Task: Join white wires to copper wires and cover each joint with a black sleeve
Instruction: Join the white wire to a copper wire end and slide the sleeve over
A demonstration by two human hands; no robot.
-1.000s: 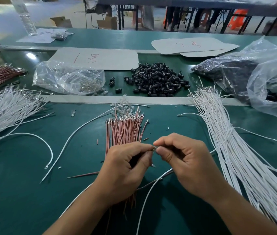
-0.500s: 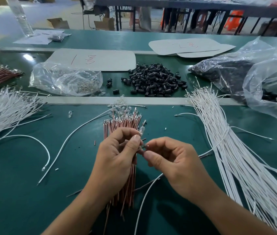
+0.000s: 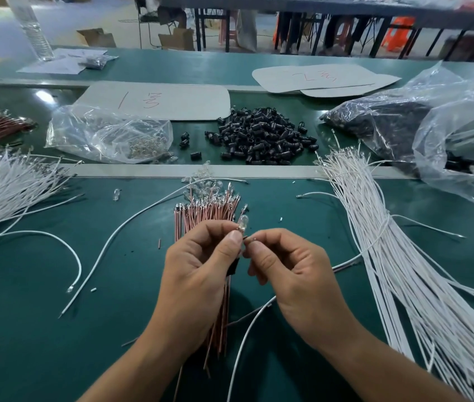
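My left hand [image 3: 201, 265] pinches a small clear bulb [image 3: 242, 222] by its base, with a black sleeve [image 3: 233, 266] tucked under its fingers. My right hand [image 3: 285, 268] pinches the tip of a wire right beside the bulb's legs; a white wire [image 3: 247, 329] trails from it down over the mat. Beneath my hands lies a bundle of copper wires [image 3: 206, 211]. A big bundle of white wires [image 3: 386, 256] lies to the right. A heap of black sleeves [image 3: 261, 134] sits beyond the grey strip.
A clear bag of small metal parts [image 3: 108, 134] lies at back left and a large bag of black parts [image 3: 433, 126] at back right. More white wires [image 3: 3, 187] pile at the left, loose white wires [image 3: 55, 236] on the green mat [image 3: 26, 329], cardboard sheets [image 3: 157, 100] behind.
Both hands have risen and moved away from me over the copper bundle. The clear bulb now shows above my left thumb, and the fingertips stay pressed together.
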